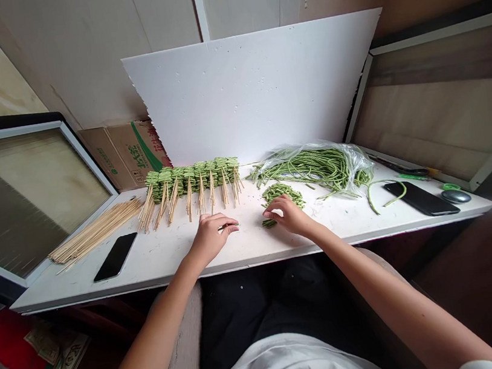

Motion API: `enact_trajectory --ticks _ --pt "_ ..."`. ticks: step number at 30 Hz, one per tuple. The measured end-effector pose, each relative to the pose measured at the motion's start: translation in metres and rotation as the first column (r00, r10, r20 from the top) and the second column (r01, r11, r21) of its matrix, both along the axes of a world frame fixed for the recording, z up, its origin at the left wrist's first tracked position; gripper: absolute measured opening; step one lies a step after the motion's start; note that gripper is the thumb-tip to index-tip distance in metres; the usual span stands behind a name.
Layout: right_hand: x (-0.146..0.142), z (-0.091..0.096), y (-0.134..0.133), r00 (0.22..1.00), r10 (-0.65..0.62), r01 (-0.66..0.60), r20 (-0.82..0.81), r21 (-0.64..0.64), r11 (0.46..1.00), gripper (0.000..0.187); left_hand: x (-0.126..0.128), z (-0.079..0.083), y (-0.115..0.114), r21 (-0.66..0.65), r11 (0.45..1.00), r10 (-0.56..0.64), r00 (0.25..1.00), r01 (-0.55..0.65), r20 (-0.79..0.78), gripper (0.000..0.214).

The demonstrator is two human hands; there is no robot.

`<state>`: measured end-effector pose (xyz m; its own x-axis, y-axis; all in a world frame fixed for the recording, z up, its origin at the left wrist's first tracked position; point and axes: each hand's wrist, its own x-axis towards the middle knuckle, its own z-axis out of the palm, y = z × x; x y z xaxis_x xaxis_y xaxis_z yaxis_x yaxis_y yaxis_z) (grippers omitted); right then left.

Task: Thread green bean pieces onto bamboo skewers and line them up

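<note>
My left hand (211,238) is closed just above the front of the white table, pinching a short cut piece of green bean (236,224) whose end shows at the fingertips. To its right, my right hand (290,215) curls over the near edge of a small pile of cut green beans (281,193). Its thumb and forefinger are pinched at the pieces; what sits between them is partly hidden. Behind my left hand stands a row of skewered green beans (194,176), stacked in bundles with their bare stick ends towards me.
Loose bamboo skewers (97,230) lie at the left beside a phone (116,257). Long uncut green beans (312,166) spill from a clear plastic bag at the back right. Another phone (422,197) and a dark mouse (455,196) lie at the right. A white board (251,92) stands behind.
</note>
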<state>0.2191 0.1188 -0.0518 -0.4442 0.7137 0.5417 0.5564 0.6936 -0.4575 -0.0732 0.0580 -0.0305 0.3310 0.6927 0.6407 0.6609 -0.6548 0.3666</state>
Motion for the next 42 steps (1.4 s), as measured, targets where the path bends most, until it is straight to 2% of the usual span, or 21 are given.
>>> enact_trajectory --ticks 2,5,7,10,13,20,30,34,38,42 --pt "-0.007 0.007 -0.009 0.998 0.036 -0.040 -0.061 -0.065 0.997 0.036 0.003 -0.001 -0.002 0.001 1.000 -0.001 1.000 0.001 0.013 0.015" --pt "-0.024 0.017 -0.030 0.977 0.157 -0.179 -0.142 -0.162 0.970 0.039 0.010 -0.004 -0.006 0.012 1.000 -0.001 1.000 0.000 0.021 0.040" --pt "-0.035 0.019 -0.043 0.963 0.224 -0.244 -0.152 -0.132 0.961 0.036 0.015 -0.007 -0.008 0.023 1.000 -0.016 1.000 0.015 0.012 0.046" --pt "-0.044 0.018 -0.052 0.956 0.265 -0.272 -0.125 -0.039 0.962 0.034 0.021 -0.011 -0.010 0.040 0.998 -0.043 0.999 0.044 -0.021 0.050" --pt "-0.042 0.017 -0.048 0.965 0.225 -0.227 -0.136 0.004 0.974 0.036 0.022 -0.012 -0.009 0.053 0.998 -0.034 0.998 0.036 -0.044 0.043" --pt "-0.030 0.017 -0.040 0.970 0.121 -0.120 -0.211 0.018 0.993 0.033 0.017 -0.005 -0.009 0.119 0.993 0.025 0.999 -0.021 -0.032 0.008" --pt "-0.041 0.017 -0.050 0.939 0.208 -0.180 -0.274 0.123 0.976 0.026 0.026 0.001 -0.016 0.179 0.984 -0.015 0.999 0.021 -0.037 0.012" --pt "-0.043 0.017 -0.053 0.930 0.224 -0.203 -0.292 0.101 0.974 0.025 0.029 0.005 -0.021 0.185 0.982 -0.033 0.998 0.044 -0.062 0.012" --pt "-0.045 0.015 -0.054 0.912 0.272 -0.264 -0.307 0.066 0.962 0.022 0.031 0.005 -0.023 0.183 0.982 -0.025 0.995 0.043 -0.099 0.024" --pt "-0.047 0.014 -0.056 0.901 0.312 -0.322 -0.303 0.017 0.947 0.023 0.028 0.001 -0.020 0.117 0.989 -0.084 0.993 0.093 -0.086 0.027"
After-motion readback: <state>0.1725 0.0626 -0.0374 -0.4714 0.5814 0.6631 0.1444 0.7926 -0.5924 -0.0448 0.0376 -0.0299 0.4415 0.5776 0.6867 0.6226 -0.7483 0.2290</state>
